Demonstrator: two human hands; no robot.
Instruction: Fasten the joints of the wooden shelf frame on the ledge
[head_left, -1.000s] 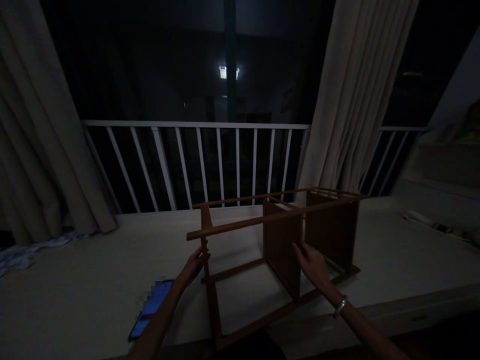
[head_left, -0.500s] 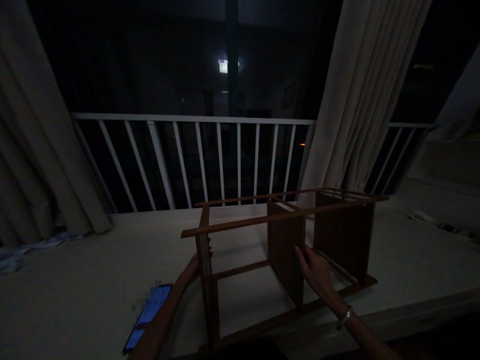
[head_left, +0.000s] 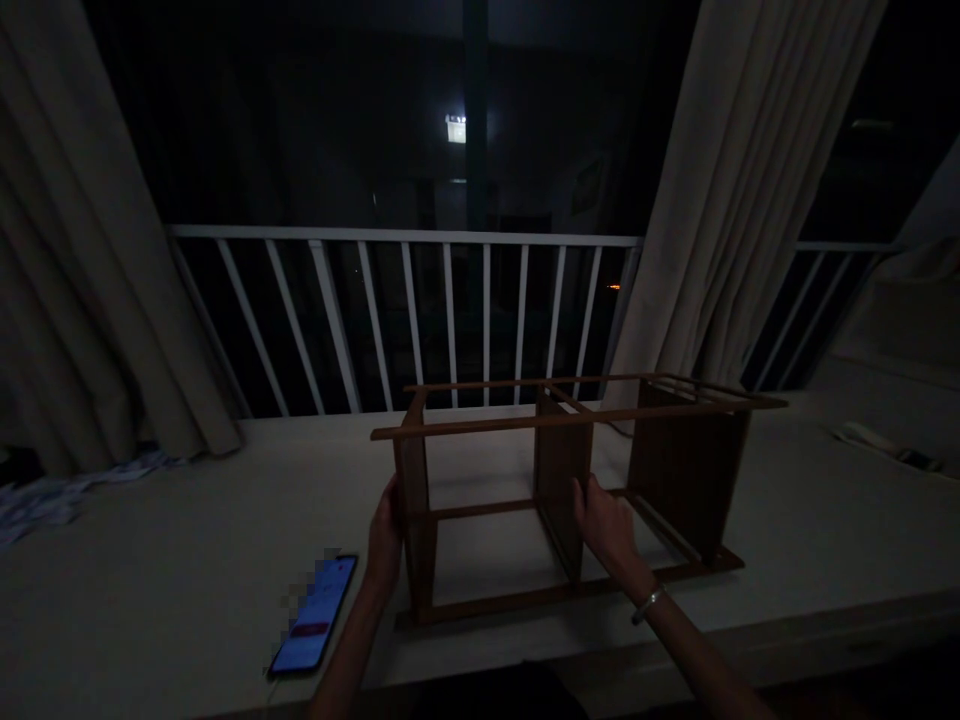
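Note:
A brown wooden rack frame (head_left: 570, 415) with upright panels and thin rails stands on a pale ledge (head_left: 187, 520) in a dim room. My left hand (head_left: 386, 540) lies flat against the outer side of the frame's left end post, fingers stretched out. My right hand (head_left: 606, 525) rests on the front edge of the middle panel, fingers curled onto it; a bracelet sits on that wrist. The frame's right panel (head_left: 686, 470) stands untouched.
A lit phone (head_left: 315, 613) lies on the ledge left of my left arm, near the front edge. White railing bars (head_left: 450, 320) run behind the ledge, with curtains (head_left: 720, 200) at left and right. Crumpled cloth (head_left: 45, 495) lies far left.
The frame has been turned and slid so its long side now runs nearly parallel to the ledge's edge. My left hand moved from the post's front to its outer side.

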